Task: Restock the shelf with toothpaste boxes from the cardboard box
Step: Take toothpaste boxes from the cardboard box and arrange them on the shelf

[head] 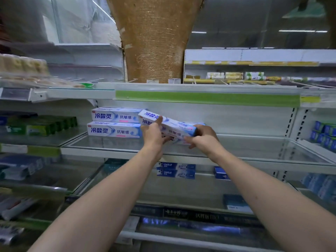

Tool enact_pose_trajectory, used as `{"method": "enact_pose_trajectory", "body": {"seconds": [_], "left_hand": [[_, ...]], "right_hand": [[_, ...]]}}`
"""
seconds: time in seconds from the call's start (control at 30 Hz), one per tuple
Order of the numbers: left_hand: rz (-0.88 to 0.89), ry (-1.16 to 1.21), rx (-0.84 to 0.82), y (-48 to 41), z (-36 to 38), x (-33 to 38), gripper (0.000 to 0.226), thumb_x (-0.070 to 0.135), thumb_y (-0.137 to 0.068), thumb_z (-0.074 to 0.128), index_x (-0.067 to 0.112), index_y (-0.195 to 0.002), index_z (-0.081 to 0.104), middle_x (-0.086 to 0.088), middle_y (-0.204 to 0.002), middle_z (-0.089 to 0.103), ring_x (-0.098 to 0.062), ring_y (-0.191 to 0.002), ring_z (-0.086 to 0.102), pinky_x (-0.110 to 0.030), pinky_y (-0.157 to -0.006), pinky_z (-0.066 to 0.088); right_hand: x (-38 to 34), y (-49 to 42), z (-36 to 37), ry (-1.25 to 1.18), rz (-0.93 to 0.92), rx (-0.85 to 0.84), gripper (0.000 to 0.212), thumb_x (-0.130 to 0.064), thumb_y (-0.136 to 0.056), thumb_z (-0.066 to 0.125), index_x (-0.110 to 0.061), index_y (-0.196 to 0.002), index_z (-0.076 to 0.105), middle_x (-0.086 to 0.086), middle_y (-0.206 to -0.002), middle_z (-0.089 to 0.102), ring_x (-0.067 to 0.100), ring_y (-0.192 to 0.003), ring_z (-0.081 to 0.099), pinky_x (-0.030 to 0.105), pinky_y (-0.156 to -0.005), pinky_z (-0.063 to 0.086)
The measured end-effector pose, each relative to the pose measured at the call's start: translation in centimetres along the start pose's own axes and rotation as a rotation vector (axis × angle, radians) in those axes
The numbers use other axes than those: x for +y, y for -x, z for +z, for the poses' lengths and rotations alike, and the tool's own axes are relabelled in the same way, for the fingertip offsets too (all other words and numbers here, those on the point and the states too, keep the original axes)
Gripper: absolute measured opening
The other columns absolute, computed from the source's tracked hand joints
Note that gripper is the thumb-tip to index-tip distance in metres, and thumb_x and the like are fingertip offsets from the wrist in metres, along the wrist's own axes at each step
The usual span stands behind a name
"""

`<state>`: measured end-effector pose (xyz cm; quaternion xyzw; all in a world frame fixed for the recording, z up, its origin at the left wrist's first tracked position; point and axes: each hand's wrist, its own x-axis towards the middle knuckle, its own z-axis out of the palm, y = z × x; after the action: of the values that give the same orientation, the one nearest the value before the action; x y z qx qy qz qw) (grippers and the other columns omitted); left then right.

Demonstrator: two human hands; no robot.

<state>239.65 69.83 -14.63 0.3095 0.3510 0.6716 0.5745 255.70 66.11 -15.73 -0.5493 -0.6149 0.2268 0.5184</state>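
Note:
Two white-and-blue toothpaste boxes (114,124) lie stacked on the glass shelf (245,142) at mid height. To their right both hands hold more of the same boxes. The top toothpaste box (174,124) is tilted, its left end raised. My left hand (153,137) grips its left end, thumb up along the front face. My right hand (203,136) grips the right end, fingers curled round it. Another box (171,138) lies under it, mostly hidden by my hands. The cardboard box is not in view.
A green price strip (207,99) runs along the shelf above. Green boxes (41,126) sit on the left shelf, blue Darlie boxes (175,170) on the shelf below, small blue packs (323,135) at far right. A burlap-wrapped column (154,42) rises behind.

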Motion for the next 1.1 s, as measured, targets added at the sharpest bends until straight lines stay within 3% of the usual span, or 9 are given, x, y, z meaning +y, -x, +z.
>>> {"method": "enact_pose_trajectory", "body": {"seconds": [0.13, 0.2, 0.27, 0.4, 0.53, 0.63, 0.73, 0.9, 1.1], "left_hand": [[-0.038, -0.015, 0.025, -0.6, -1.5, 0.9, 0.072, 0.012, -0.093, 0.063, 0.031, -0.152, 0.027, -0.010, -0.132, 0.053, -0.035, -0.103, 0.066, -0.049, -0.071, 0.063], [-0.014, -0.130, 0.023, -0.5, -1.6, 0.9, 0.069, 0.014, -0.087, 0.075, 0.023, -0.146, 0.040, -0.010, -0.127, 0.058, -0.032, -0.101, 0.069, -0.045, -0.073, 0.064], [0.023, -0.301, 0.040, -0.9, -1.6, 0.5, 0.059, 0.023, -0.077, 0.085, 0.015, -0.128, 0.055, -0.012, -0.124, 0.064, -0.030, -0.100, 0.069, -0.044, -0.081, 0.063], [0.066, -0.700, 0.082, -1.5, -1.9, -0.7, 0.059, 0.044, -0.073, 0.087, 0.009, -0.113, 0.059, -0.011, -0.117, 0.065, -0.034, -0.108, 0.063, -0.038, -0.095, 0.052], [0.120, -0.950, 0.105, -1.8, -1.4, -0.5, 0.064, 0.055, -0.069, 0.086, 0.008, -0.108, 0.066, -0.011, -0.117, 0.070, -0.034, -0.113, 0.062, -0.036, -0.093, 0.052], [0.105, -1.097, 0.065, -1.7, -0.5, -0.4, 0.066, 0.047, -0.072, 0.087, 0.008, -0.117, 0.057, -0.008, -0.121, 0.065, -0.029, -0.116, 0.061, -0.028, -0.082, 0.047], [0.124, -1.269, 0.081, -1.8, -0.4, -0.8, 0.067, 0.040, -0.076, 0.085, 0.011, -0.126, 0.053, -0.008, -0.130, 0.062, -0.027, -0.122, 0.059, -0.032, -0.095, 0.050], [0.117, -1.234, 0.013, -3.1, -0.8, -0.8, 0.076, 0.033, -0.075, 0.089, 0.010, -0.133, 0.046, -0.012, -0.134, 0.057, -0.030, -0.126, 0.054, -0.034, -0.102, 0.044], [0.121, -1.086, -0.152, -4.2, -1.1, -0.5, 0.076, 0.010, -0.075, 0.088, 0.007, -0.137, 0.046, -0.005, -0.130, 0.056, -0.019, -0.104, 0.049, -0.026, -0.090, 0.039]], "right_hand": [[1.1, 0.3, -2.0, -0.022, 0.095, 0.076, 0.034, -0.006, -0.080, 0.078, -0.006, -0.110, 0.060, 0.019, -0.098, 0.072, 0.024, -0.067, 0.066, 0.034, -0.060, 0.056], [1.4, 0.5, -2.4, -0.001, 0.125, 0.104, 0.039, -0.013, -0.077, 0.081, -0.008, -0.108, 0.059, 0.016, -0.097, 0.072, 0.023, -0.066, 0.066, 0.028, -0.056, 0.052], [1.6, 0.5, -2.8, 0.090, 0.128, 0.133, 0.040, -0.027, -0.067, 0.085, -0.013, -0.098, 0.064, 0.010, -0.095, 0.075, 0.026, -0.077, 0.070, 0.033, -0.067, 0.054], [2.3, 0.7, -3.6, 0.255, 0.202, 0.186, 0.036, -0.028, -0.071, 0.087, -0.017, -0.100, 0.068, 0.005, -0.110, 0.068, 0.022, -0.095, 0.065, 0.025, -0.080, 0.045], [2.3, 0.3, -3.6, 0.357, 0.257, 0.176, 0.050, -0.028, -0.078, 0.083, -0.014, -0.122, 0.066, 0.005, -0.125, 0.065, 0.024, -0.109, 0.063, 0.030, -0.094, 0.047], [2.4, -0.2, -3.4, 0.331, 0.252, 0.182, 0.056, -0.028, -0.077, 0.083, -0.018, -0.126, 0.057, 0.003, -0.119, 0.069, 0.024, -0.103, 0.065, 0.034, -0.092, 0.050], [2.8, -0.7, -3.4, 0.316, 0.263, 0.203, 0.055, -0.028, -0.078, 0.081, -0.018, -0.127, 0.059, 0.003, -0.115, 0.071, 0.022, -0.103, 0.065, 0.031, -0.092, 0.050], [3.0, -1.2, -3.4, 0.341, 0.240, 0.181, 0.026, -0.024, -0.082, 0.074, -0.019, -0.108, 0.073, 0.003, -0.104, 0.073, 0.022, -0.099, 0.066, 0.030, -0.089, 0.051], [2.9, -2.1, -3.2, 0.211, 0.168, 0.069, 0.036, -0.004, -0.079, 0.063, -0.028, -0.105, 0.064, -0.009, -0.098, 0.071, 0.012, -0.091, 0.066, 0.025, -0.080, 0.050]]}}
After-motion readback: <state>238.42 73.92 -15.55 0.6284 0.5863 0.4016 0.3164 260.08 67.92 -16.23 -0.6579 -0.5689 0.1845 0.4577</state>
